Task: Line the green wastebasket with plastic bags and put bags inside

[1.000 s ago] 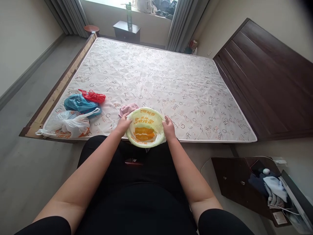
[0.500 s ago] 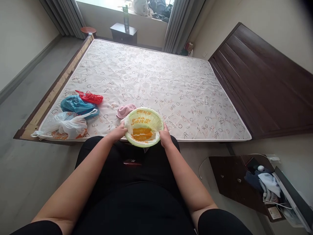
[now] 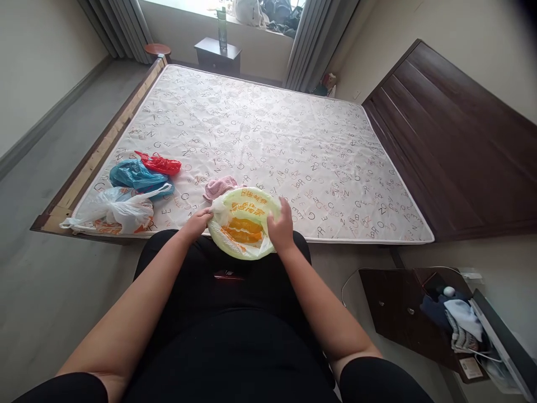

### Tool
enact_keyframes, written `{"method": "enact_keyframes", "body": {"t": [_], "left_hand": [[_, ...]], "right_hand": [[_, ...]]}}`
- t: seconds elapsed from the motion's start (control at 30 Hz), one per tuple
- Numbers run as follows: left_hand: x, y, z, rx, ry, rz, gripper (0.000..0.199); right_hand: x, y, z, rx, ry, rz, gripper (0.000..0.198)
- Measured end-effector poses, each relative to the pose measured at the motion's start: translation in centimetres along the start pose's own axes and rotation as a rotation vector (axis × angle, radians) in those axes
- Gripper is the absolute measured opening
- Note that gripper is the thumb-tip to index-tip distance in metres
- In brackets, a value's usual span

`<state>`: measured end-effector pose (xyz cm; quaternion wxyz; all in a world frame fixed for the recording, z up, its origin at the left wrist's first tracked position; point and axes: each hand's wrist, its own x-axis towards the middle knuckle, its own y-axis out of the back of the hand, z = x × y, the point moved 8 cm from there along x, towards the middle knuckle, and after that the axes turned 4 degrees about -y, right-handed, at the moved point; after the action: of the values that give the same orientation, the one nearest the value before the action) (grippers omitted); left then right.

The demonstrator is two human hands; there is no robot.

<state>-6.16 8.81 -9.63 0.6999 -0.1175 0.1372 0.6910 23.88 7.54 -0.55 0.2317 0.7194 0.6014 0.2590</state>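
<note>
Plastic film (image 3: 245,229), thin, crinkled and orange-lettered, lines a round, pale green basin (image 3: 255,257) at the near edge of a letter-printed mattress (image 3: 268,123). The left hand (image 3: 196,225) pinches bunched film at the rim; the right hand (image 3: 282,228) straddles the opposite rim, its grip unclear. Nubby pink cloth (image 3: 220,187) and glossy, crumpled bags (image 3: 138,175) lie beyond.

a pale green basin (image 3: 243,256) has an orange-lettered liner (image 3: 248,208).
</note>
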Motion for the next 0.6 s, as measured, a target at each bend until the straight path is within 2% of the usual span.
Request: {"method": "enact_keyframes", "body": {"t": [0.07,0.1,0.23,0.4,0.47,0.53,0.6], "left_hand": [[0.1,-0.3,-0.1,0.004,0.012,0.019,0.043],[0.2,-0.4,-0.2,-0.001,0.016,0.039,0.041],[0.5,0.1,-1.4,-0.053,0.033,0.117,0.044],[0.1,1.1,-2.5,-0.081,0.071,0.092,0.058],[-0.3,1.5,-2.1,-0.046,0.062,0.154,0.061],[-0.7,1.5,-0.5,0.021,-0.033,0.254,0.061],[-1.0,0.4,1.6,0.131,-0.174,0.282,0.059]], "right_hand": [[2.9,-1.1,-2.0,-0.125,0.165,-0.158,0.064],[4.3,-1.7,-2.2,-0.183,0.183,-0.222,0.064],[7.4,-4.4,-0.4,-0.418,0.125,-0.459,0.046],[7.3,-3.9,2.8,-0.496,0.002,-0.475,0.035],[6.9,-3.6,3.3,-0.465,-0.021,-0.471,0.032],[6.5,-3.5,3.5,-0.435,-0.027,-0.47,0.028],[6.4,-3.5,3.6,-0.41,-0.038,-0.472,0.025]]}}
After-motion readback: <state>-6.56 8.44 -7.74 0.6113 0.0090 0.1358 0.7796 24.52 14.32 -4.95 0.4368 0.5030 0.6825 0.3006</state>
